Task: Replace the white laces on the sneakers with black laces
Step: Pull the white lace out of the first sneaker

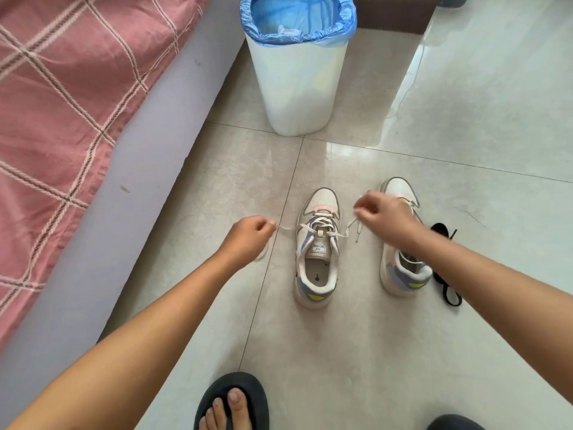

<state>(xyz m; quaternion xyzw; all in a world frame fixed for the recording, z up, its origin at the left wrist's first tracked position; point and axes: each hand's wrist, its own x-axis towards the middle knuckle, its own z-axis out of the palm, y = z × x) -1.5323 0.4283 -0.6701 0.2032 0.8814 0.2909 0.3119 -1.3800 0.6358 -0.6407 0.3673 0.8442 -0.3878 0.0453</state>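
At centre frame I see the left sneaker (317,246) on the tiled floor (341,352), its white lace (322,226) drawn out sideways. My left hand (249,235) pinches one end, my right hand (383,217) pinches the other. Black laces (445,265) lie at right, beside the second sneaker (401,265). A white bin (297,85) stands at the top.

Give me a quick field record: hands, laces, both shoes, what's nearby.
left hand: pinches one end of the white lace, pulled out to the side
right hand: grip on the other end
left sneaker: white lace untied but threaded
right sneaker: partly behind the right arm; lacing unclear
black laces: on the floor beside the right sneaker
bin: blue liner, beyond the shoes
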